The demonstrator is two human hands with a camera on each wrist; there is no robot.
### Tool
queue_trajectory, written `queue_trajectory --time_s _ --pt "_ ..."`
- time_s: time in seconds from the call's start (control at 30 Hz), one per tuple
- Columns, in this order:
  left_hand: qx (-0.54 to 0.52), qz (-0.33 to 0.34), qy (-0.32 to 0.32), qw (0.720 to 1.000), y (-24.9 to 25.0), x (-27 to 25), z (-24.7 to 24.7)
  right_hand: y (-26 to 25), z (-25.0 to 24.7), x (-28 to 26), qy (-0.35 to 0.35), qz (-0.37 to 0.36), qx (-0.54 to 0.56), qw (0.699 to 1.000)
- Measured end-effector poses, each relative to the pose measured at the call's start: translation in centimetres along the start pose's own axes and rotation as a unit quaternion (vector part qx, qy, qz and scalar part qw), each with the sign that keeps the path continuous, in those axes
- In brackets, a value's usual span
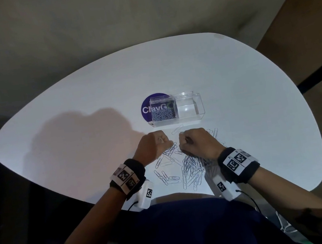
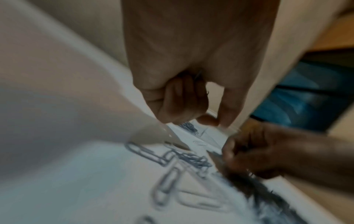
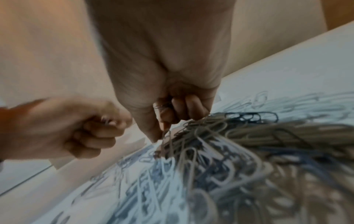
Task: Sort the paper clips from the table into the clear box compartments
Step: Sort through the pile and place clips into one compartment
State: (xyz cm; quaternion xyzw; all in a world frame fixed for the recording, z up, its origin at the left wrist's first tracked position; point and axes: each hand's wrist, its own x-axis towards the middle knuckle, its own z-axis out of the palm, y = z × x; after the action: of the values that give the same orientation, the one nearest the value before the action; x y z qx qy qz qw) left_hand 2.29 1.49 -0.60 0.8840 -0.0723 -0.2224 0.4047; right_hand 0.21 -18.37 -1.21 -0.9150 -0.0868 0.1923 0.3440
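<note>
A clear two-compartment box (image 1: 199, 103) stands at mid-table; its left compartment holds small paper clips (image 1: 163, 114) and the right one looks bare. Between the box and me lies a pile of loose paper clips (image 1: 192, 167), large and small mixed. My left hand (image 1: 164, 141) hovers just left of the pile, fingers curled, thumb meeting forefinger (image 2: 207, 120), with a clip (image 3: 105, 119) showing in the fist. My right hand (image 1: 184, 141) is over the pile's far edge, fingers curled round clips in the palm (image 3: 162, 106), while thumb and forefinger pinch another clip (image 3: 166, 133) at the pile's top.
A purple round sticker (image 1: 149, 107) lies under the box's left end. The white table (image 1: 71, 119) has a rounded edge. Two white tagged blocks (image 1: 146, 195) (image 1: 221, 187) with cables sit at the near edge. My torso presses against the near side.
</note>
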Motion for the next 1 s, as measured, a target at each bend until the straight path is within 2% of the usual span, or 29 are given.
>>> queue_trajectory --time_s 0.1,0.27,0.4,0.53,0.6,0.73,0.8,0.87,0.93,1.0 --pt "0.112 0.061 0.005 0.992 -0.6 -0.3 0.3 0.0 -1.3 -0.7 0.023 0.032 0.161 0.986" --pt "0.203 0.104 0.001 0.974 -0.9 -0.1 1.4 0.9 -1.8 -0.7 0.054 0.115 0.348 0.929" --pt "0.236 0.136 0.007 0.962 -1.0 0.5 1.9 1.6 -1.7 -0.2 0.030 0.154 0.423 0.892" --pt "0.227 0.153 0.008 0.962 -1.0 0.8 1.9 0.8 -2.2 -0.5 0.025 0.155 0.491 0.857" --pt "0.205 0.148 0.010 0.967 -1.1 0.8 1.9 0.3 -2.1 -0.5 0.013 0.145 0.507 0.850" --pt "0.024 0.103 0.000 0.994 -1.1 0.7 1.2 0.4 -1.7 -0.4 -0.012 0.127 0.482 0.867" --pt "-0.062 0.047 -0.036 0.996 -0.9 0.7 0.6 0.8 -1.4 -0.4 -0.011 0.119 0.443 0.888" --pt "-0.173 -0.043 -0.084 0.980 -0.7 0.6 0.1 1.0 -1.1 -0.3 0.009 0.078 0.327 0.942" --pt "-0.275 -0.095 -0.120 0.949 -0.8 0.4 -0.4 1.2 -0.7 -0.3 0.029 0.025 0.139 0.990" --pt "-0.335 -0.102 -0.137 0.927 -0.9 0.4 -0.8 1.0 0.0 -0.4 0.025 -0.011 -0.031 0.999"
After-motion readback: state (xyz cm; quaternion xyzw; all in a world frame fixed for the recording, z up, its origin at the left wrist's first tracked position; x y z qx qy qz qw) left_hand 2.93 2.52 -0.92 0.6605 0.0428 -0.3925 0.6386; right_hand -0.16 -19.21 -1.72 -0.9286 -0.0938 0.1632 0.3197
